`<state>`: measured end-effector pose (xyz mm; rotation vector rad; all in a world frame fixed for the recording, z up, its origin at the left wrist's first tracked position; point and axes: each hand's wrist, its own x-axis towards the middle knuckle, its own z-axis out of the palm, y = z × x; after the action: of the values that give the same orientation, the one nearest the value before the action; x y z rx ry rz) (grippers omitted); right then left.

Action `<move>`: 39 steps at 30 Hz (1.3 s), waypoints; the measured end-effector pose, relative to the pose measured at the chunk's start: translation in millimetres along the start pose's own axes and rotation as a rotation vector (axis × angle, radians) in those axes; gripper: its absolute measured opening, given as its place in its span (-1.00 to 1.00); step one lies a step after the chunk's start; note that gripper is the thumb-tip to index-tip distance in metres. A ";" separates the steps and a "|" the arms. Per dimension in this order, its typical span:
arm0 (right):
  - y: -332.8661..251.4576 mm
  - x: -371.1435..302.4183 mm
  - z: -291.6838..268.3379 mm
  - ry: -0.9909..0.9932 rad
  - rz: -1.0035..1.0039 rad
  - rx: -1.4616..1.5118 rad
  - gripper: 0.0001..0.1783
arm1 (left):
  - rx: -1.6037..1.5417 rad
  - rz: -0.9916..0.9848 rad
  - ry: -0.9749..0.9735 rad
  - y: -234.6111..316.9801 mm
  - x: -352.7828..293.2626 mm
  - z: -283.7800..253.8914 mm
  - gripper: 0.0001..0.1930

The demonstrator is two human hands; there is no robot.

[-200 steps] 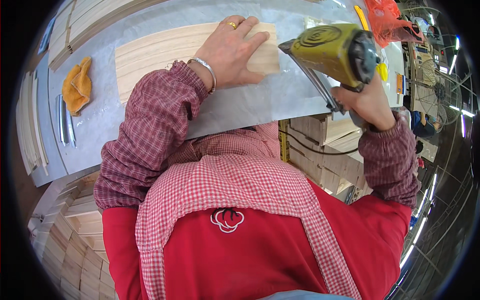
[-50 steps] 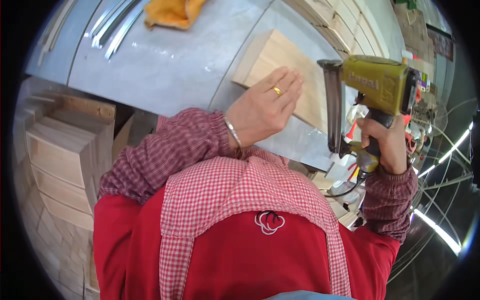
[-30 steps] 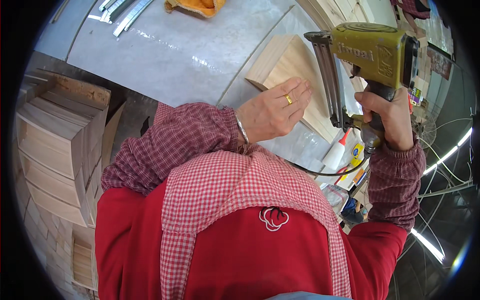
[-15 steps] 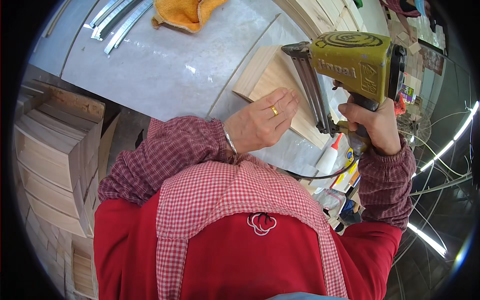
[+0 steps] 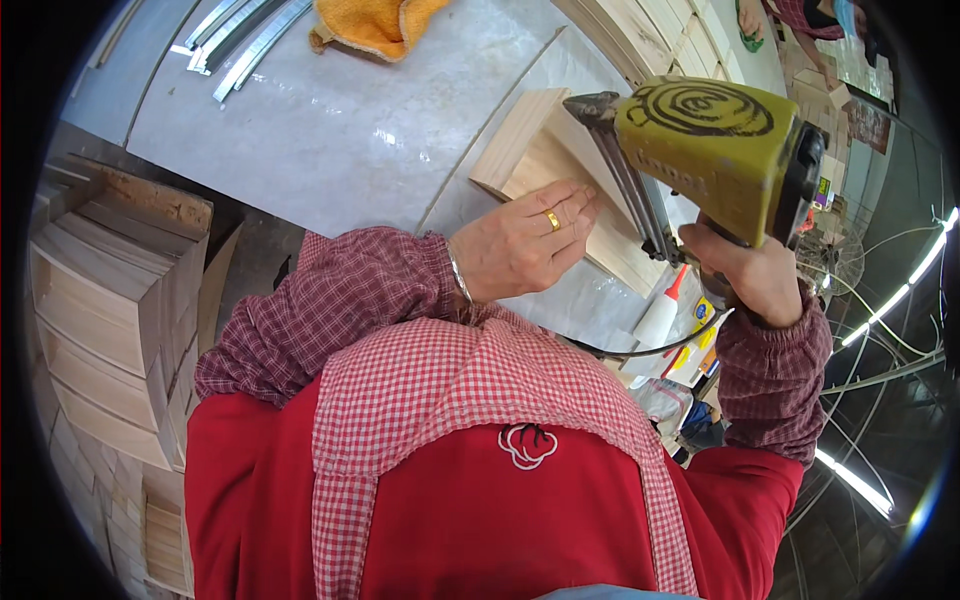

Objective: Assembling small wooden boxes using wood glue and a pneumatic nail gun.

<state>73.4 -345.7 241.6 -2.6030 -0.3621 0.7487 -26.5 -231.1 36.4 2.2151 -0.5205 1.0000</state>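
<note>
My right hand [image 5: 748,268] is wrapped round the handle of a yellow-green nail gun [image 5: 710,150]. The gun's dark magazine slants down toward me, and its nose [image 5: 592,108] is over the far edge of a pale wooden assembly [image 5: 620,240]. That assembly is a flat panel with a thicker board [image 5: 515,140] along its left side; the gun hides part of it. My left hand [image 5: 530,240], a gold ring on one finger, grips the near edge of the panel. Its fingers lie together over the wood, and the thumb is hidden.
Metal nail strips [image 5: 240,50] and an orange cloth [image 5: 380,25] lie on the grey tabletop [image 5: 300,130]. A white glue bottle with a red tip [image 5: 657,318] stands near a black hose [image 5: 640,352]. Wooden drawers [image 5: 95,290] are stacked at left, boards [image 5: 640,40] at the back. Another person's hand [image 5: 750,18] shows top right.
The nail gun has tilted, showing more of its top, and its rear end has shifted slightly right and down. My left hand and the wooden assembly have hardly moved.
</note>
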 end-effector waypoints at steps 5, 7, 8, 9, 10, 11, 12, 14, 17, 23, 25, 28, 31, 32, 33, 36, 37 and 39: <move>-3.9 -1.6 -0.1 -0.146 -0.129 -0.104 -0.45 | -0.052 0.010 0.004 -3.2 -1.4 -2.0 -0.79; -3.5 -0.9 0.1 -0.159 -0.126 -0.119 -0.45 | -0.059 0.009 0.008 -3.7 -1.2 -1.5 -0.80; -2.9 -0.6 -0.1 -0.170 -0.124 -0.134 -0.45 | -0.065 0.011 0.012 -3.8 -0.8 -1.1 -0.80; -2.2 -0.2 -0.4 -0.180 -0.121 -0.148 -0.45 | -0.072 0.014 0.016 -3.9 -0.5 -0.7 -0.80; -1.2 0.3 -0.7 -0.190 -0.118 -0.163 -0.45 | -0.079 0.016 0.020 -4.1 -0.4 -0.2 -0.80; -0.2 0.8 -1.2 -0.193 -0.118 -0.164 -0.45 | -0.079 0.013 0.020 -4.2 -0.5 -0.3 -0.80; 1.7 1.2 -1.9 -0.195 -0.155 -0.185 -0.45 | -0.074 0.009 0.024 -4.3 -0.7 -0.3 -0.80; 5.7 1.7 -3.1 -0.197 -0.227 -0.225 -0.46 | -0.065 0.002 0.030 -4.3 -1.0 0.0 -0.81; 5.8 2.2 -2.8 -0.197 -0.216 -0.242 -0.47 | -0.060 -0.003 0.033 -4.5 -0.6 1.0 -0.81; 11.4 6.9 -2.9 -0.164 -0.454 -0.451 -0.49 | -0.036 0.006 0.030 -4.4 -1.3 2.9 -0.80; 15.4 7.1 -3.3 -0.124 -0.827 -0.668 -0.50 | -0.021 0.019 0.027 -4.1 -2.0 3.3 -0.81; 13.4 -1.7 -0.5 -0.119 -0.619 -0.530 -0.51 | -0.028 0.028 0.023 -5.9 -2.0 4.7 -0.80; 7.1 -14.2 4.3 -0.119 -0.314 -0.326 -0.52 | -0.029 0.028 0.021 -4.0 -5.0 1.4 -0.79; 5.1 -17.5 6.1 -0.122 -0.215 -0.258 -0.53 | -0.023 0.041 0.010 -2.1 -6.5 -1.9 -0.80; 3.5 -20.2 7.9 -0.125 -0.115 -0.191 -0.53 | -0.017 0.053 0.000 0.0 -8.0 -5.6 -0.80; 4.6 -25.4 12.5 -0.131 0.088 -0.056 -0.54 | -0.009 0.078 -0.024 6.6 -15.8 -12.7 -0.81; 10.7 -28.1 13.6 -0.143 -0.027 -0.101 -0.55 | -0.036 0.086 -0.044 9.2 -21.3 -13.0 -0.79; 25.0 -29.6 14.7 -0.173 -0.268 -0.189 -0.56 | -0.078 0.097 -0.089 13.0 -31.3 -13.0 -0.74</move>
<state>44.2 -373.6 232.3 -2.5923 -0.8526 0.8815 -60.5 -228.5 23.9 2.1898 -0.7015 0.9169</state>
